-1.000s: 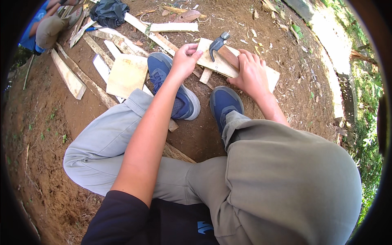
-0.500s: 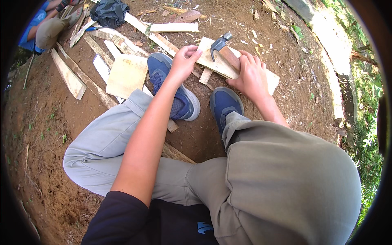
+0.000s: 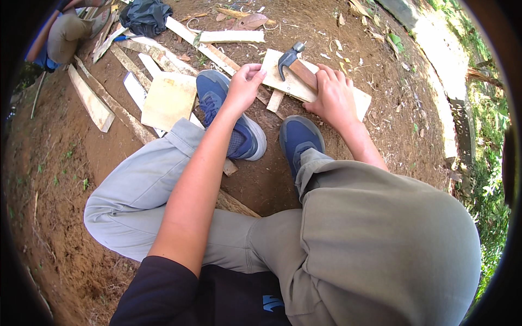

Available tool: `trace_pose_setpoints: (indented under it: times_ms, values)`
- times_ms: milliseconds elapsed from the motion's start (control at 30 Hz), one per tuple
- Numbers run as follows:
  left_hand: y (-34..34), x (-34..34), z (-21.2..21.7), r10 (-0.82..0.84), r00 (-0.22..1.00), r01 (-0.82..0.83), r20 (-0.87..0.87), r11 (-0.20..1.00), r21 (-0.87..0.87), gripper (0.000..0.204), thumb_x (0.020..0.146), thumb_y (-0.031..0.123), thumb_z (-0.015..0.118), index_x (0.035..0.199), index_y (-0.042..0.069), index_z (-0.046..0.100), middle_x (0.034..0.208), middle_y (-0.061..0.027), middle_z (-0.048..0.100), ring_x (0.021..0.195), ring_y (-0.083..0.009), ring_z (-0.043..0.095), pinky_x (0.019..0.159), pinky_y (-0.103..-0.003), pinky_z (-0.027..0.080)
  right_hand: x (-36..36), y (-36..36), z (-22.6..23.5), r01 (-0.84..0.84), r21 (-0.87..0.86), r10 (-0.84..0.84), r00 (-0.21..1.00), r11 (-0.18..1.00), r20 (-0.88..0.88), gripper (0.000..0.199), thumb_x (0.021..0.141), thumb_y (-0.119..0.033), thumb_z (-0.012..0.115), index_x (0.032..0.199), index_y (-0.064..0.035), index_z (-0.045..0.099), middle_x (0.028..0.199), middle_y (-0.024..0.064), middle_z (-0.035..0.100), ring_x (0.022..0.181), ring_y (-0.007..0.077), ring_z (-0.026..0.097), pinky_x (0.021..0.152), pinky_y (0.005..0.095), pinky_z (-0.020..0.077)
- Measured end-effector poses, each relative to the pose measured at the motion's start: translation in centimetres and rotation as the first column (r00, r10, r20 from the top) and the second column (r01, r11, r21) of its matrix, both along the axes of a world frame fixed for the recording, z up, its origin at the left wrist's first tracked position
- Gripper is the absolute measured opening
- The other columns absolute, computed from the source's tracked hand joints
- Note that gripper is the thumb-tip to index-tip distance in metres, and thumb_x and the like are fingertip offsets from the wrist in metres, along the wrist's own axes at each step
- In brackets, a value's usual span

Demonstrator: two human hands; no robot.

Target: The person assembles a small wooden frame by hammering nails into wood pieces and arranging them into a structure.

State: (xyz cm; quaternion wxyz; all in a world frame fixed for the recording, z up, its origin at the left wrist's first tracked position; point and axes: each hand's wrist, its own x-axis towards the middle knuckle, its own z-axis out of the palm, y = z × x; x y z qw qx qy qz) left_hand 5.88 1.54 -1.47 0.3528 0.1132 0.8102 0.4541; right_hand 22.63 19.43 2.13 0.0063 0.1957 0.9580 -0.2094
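Note:
A claw hammer (image 3: 302, 73) with a dark metal head and wooden handle lies across a pale wooden board (image 3: 353, 101) on the ground. My right hand (image 3: 333, 98) is closed round the lower end of the handle, over the board. At the board's left end, my left hand (image 3: 246, 84) is closed, thumb and fingertips pressed together beside the edge. Whatever its fingertips hold, if anything, is too small to make out. A short wood strip (image 3: 275, 101) sticks out from under the board, between my two blue shoes.
To the left lie a square wooden piece (image 3: 169, 100) and several long strips (image 3: 91, 100). A black plastic bag (image 3: 145, 17) rests among them. Another person (image 3: 68, 35) sits at the upper left. A concrete edge (image 3: 429, 49) runs along the right, beside green plants.
The hammer and my right hand have shifted slightly left over the board. My left hand stays near the board's end. At the upper left, the other person's arm has moved.

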Motion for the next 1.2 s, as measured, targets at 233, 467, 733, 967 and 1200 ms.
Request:
trace_pose_setpoints:
  times_ms: [233, 467, 733, 967, 1200]
  values:
    - [0.4, -0.1, 0.1, -0.048, 0.998, 0.048, 0.042, 0.999, -0.001, 0.042, 0.103, 0.023, 0.065, 0.135, -0.003, 0.061, 0.121, -0.0154, 0.071, 0.111, -0.0211, 0.066, 0.098, -0.035, 0.051, 0.5, 0.6, -1.3, 0.006, 0.009, -0.005, 0.998, 1.0, -0.064, 0.066, 0.063, -0.019, 0.091, 0.119, 0.0, 0.061, 0.141, 0.0133, 0.059, 0.125, 0.0331, 0.057, 0.107, 0.0479, 0.0432]
    - [0.2, -0.2, -0.4, -0.033, 0.995, 0.034, 0.091, 0.999, -0.009, 0.044, 0.103, 0.025, 0.064, 0.138, -0.003, 0.06, 0.123, -0.0152, 0.07, 0.112, -0.0212, 0.066, 0.099, -0.035, 0.05, -0.2, 1.2, -0.2, -0.048, 0.021, 0.048, 0.999, 0.999, -0.019, 0.065, 0.062, -0.017, 0.09, 0.118, 0.0012, 0.063, 0.141, 0.0143, 0.059, 0.124, 0.0331, 0.058, 0.108, 0.0481, 0.0434]
    - [0.2, -0.3, 0.0, -0.062, 0.995, 0.064, 0.079, 0.998, -0.025, 0.045, 0.103, 0.024, 0.064, 0.139, -0.003, 0.059, 0.124, -0.0159, 0.07, 0.112, -0.0215, 0.065, 0.098, -0.035, 0.05, 0.1, 0.9, -0.7, -0.038, 0.022, 0.039, 0.998, 0.999, -0.045, 0.066, 0.062, -0.017, 0.091, 0.119, 0.0023, 0.063, 0.141, 0.0151, 0.059, 0.124, 0.0341, 0.058, 0.108, 0.0471, 0.044]
    - [0.4, -0.1, 0.2, -0.064, 0.997, 0.064, 0.053, 0.998, -0.006, 0.041, 0.103, 0.022, 0.064, 0.136, -0.003, 0.061, 0.121, -0.0155, 0.071, 0.111, -0.021, 0.066, 0.097, -0.035, 0.051, 0.3, 1.0, -1.0, -0.036, 0.024, 0.037, 0.999, 0.999, -0.039, 0.068, 0.063, -0.018, 0.091, 0.12, 0.0019, 0.062, 0.141, 0.0144, 0.059, 0.125, 0.0338, 0.057, 0.108, 0.0474, 0.0439]
    - [0.3, -0.6, 0.4, -0.125, 0.988, 0.131, 0.094, 0.99, -0.055, 0.047, 0.105, 0.027, 0.062, 0.144, 0.002, 0.054, 0.13, -0.0132, 0.065, 0.117, -0.0216, 0.063, 0.093, -0.037, 0.054, 0.2, 0.9, -0.7, -0.032, 0.025, 0.032, 0.999, 0.999, -0.024, 0.069, 0.063, -0.019, 0.091, 0.121, 0.0014, 0.061, 0.141, 0.0144, 0.058, 0.127, 0.0336, 0.056, 0.108, 0.048, 0.0436]
